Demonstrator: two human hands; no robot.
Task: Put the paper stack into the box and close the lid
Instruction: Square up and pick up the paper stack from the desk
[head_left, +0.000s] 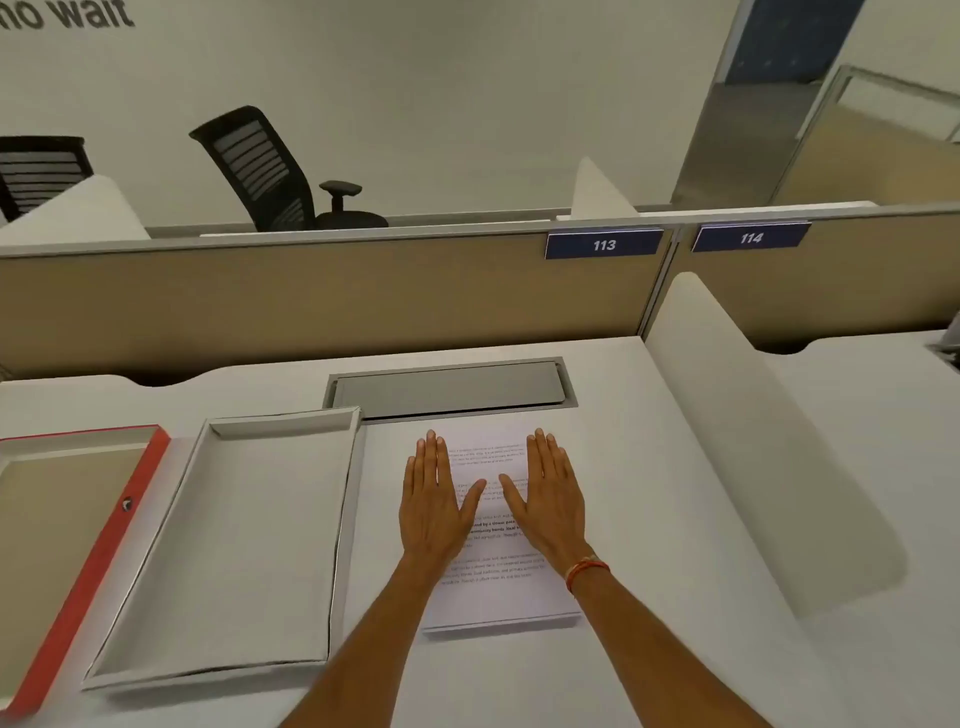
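Note:
A stack of printed white paper (498, 597) lies flat on the white desk in front of me. My left hand (434, 501) and my right hand (550, 501) both rest palm down on top of the stack, fingers straight and thumbs pointing toward each other, holding nothing. To the left of the stack sits an empty, shallow white box (234, 545), open at the top. Further left lies its red-edged lid (93, 561), inside facing up, partly cut off by the frame edge.
A grey cable hatch (452, 387) is set into the desk just behind the paper. A white divider (753, 441) rises on the right and a beige partition (311, 296) runs across the back. Black office chairs stand beyond it.

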